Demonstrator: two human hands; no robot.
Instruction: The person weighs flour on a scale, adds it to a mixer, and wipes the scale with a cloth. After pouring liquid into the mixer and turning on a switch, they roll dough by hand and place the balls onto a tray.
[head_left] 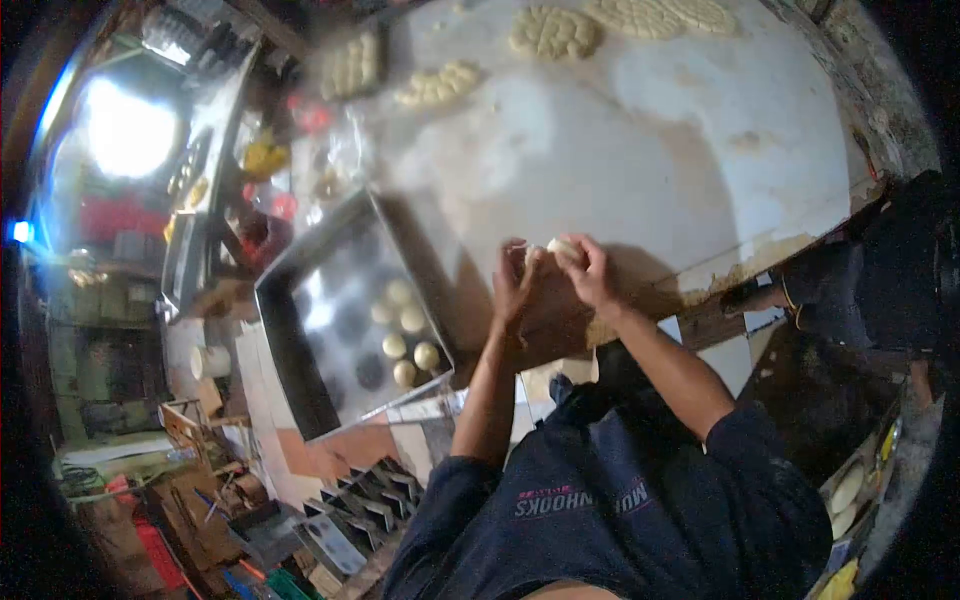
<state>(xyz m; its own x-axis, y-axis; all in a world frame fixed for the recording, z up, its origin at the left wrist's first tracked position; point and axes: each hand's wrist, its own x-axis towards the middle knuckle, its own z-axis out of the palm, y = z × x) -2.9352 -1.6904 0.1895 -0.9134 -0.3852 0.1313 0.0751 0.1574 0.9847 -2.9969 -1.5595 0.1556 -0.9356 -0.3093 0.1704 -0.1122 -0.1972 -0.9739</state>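
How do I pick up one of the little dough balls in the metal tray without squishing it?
Come straight down and pinch the dough ball nearest the tray corner lightly by its round sides. The tray's raised walls block a sideways reach, and neighbours sit close, so fingertips probably work best. The left hand and right hand cup a similar dough piece.

Dough ball point(563, 246) mostly hidden, v. blurry

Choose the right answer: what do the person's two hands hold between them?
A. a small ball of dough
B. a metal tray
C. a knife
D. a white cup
A: the left hand and the right hand close around a pale ball of dough near the edge of the floured table.
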